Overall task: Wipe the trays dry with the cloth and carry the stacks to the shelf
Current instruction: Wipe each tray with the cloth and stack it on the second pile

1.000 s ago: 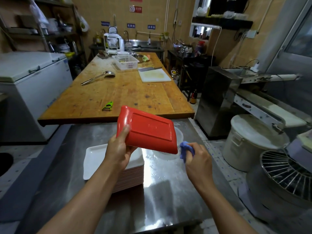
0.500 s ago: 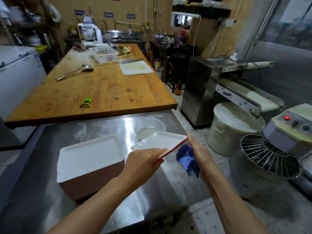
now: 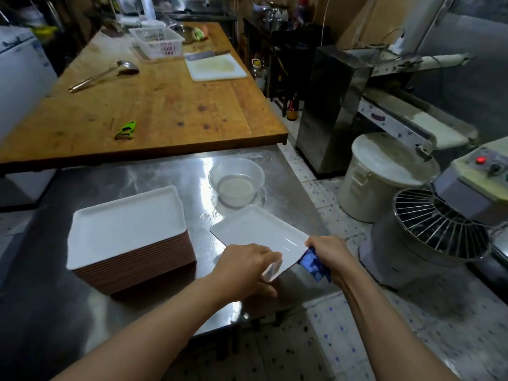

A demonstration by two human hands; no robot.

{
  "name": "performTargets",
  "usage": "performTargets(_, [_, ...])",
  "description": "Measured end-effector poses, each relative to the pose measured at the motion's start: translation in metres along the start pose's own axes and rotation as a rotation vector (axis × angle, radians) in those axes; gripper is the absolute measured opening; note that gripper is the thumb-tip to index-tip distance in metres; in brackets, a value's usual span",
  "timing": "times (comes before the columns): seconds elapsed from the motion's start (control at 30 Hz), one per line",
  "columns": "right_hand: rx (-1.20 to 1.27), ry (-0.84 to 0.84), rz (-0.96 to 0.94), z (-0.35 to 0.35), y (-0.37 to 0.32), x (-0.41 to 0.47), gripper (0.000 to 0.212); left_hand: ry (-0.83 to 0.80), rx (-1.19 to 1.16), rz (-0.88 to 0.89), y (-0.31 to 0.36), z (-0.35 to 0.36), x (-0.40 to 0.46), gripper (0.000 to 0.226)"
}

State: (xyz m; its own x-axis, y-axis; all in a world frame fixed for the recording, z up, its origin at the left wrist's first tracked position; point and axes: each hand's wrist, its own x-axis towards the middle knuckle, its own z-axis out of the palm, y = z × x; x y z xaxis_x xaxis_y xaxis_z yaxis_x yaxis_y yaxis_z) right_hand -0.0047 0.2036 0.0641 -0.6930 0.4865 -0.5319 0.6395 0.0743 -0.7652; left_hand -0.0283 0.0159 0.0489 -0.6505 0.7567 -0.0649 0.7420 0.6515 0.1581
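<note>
Over steel counter [image 3: 154, 185], tray [image 3: 255, 229] pinched by left fingers [image 3: 270, 255], cloth [image 3: 314, 266] in right fist [image 3: 328, 251].

Steel counter [image 3: 154, 185] up front, wet and shiny, and on it sits a stack of trays [image 3: 129, 237], white tops, reddish edges. Just right of the stack and farther back, a clear plastic bowl [image 3: 236, 181] with cloudy liquid, water drops around it. Behind the stack, the wooden table [image 3: 165, 105]: a green peeler [image 3: 126, 130] near its front edge, a ladle [image 3: 105, 75] farther back, a white basket [image 3: 156, 42] at the far end, and to the right of that a white cutting board [image 3: 217, 67] with a knife [image 3: 206, 54] on its far edge.
</note>
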Motion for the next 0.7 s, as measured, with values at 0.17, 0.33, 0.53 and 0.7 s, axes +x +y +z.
performTargets(0.17, [-0.091,-0.109,-0.023,-0.008,0.009,0.025,0.021,0.015,-0.187,-0.285,-0.027,0.020,-0.002,0.058])
performTargets(0.33, [-0.277,-0.219,-0.051,-0.017,0.020,0.052,0.021,0.043,-0.203,-0.540,-0.055,0.034,0.009,0.047])
performTargets(0.53, [-0.451,-0.294,-0.082,-0.018,0.028,0.088,0.029,-0.080,-0.161,-0.769,-0.072,0.067,0.023,0.035])
performTargets(0.7, [-0.459,-0.339,-0.053,-0.019,0.019,0.106,0.023,-0.105,-0.229,-0.836,-0.077,0.086,0.027,0.021])
